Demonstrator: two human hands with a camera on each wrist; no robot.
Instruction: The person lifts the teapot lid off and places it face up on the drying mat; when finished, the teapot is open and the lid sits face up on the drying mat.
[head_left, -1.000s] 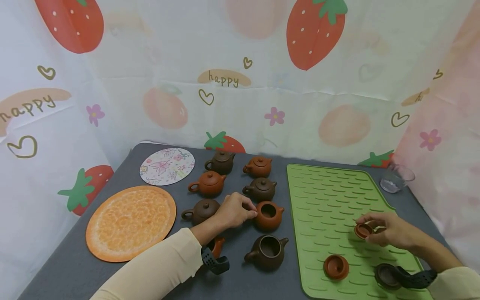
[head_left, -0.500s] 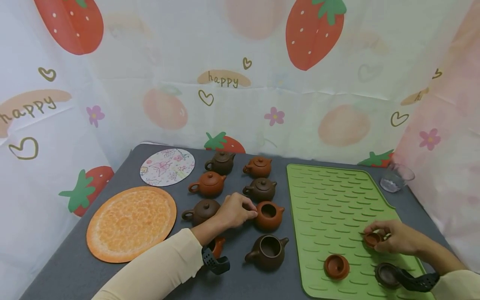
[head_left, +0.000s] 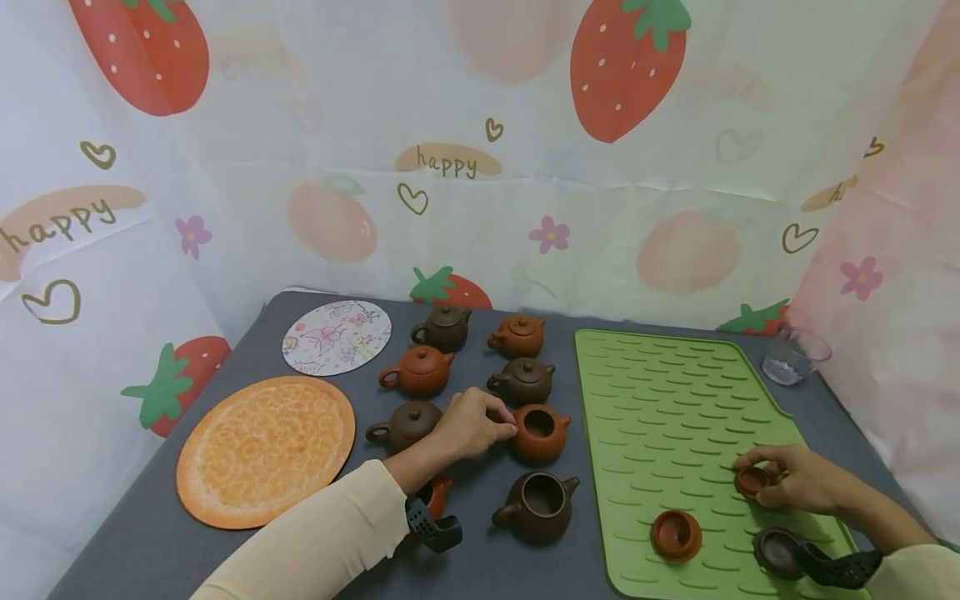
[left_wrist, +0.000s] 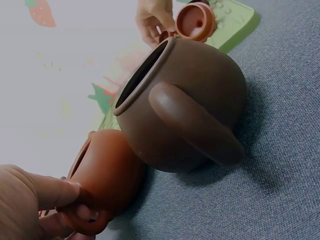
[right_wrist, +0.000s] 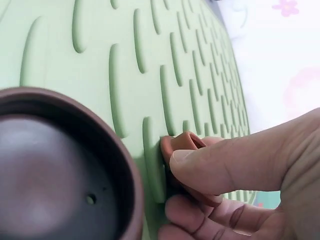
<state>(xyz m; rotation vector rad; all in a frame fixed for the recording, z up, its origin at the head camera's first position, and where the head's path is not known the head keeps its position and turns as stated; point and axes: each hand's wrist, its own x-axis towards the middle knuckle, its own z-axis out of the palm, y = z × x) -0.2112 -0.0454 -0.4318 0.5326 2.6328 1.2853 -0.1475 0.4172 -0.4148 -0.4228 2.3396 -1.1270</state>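
Observation:
My left hand pinches the handle of a lidless orange-red teapot; in the left wrist view, thumb and fingers close round that handle. Nearer stands a lidless dark brown teapot, its handle large in the left wrist view. Over the green mat, my right hand holds a small reddish-brown teapot lid between thumb and fingers, low over the ridges. On the mat beside it lie an orange-red lid and a dark brown lid, hollow sides up.
Several lidded teapots, such as a dark one and an orange-red one, stand in two columns. My left forearm partly covers another orange-red teapot. Two round mats, one orange, one floral, lie left. A clear glass stands back right.
My right hand has moved right and towards me with the lid, and lowered it to the mat. My left hand stays at the teapot's handle.

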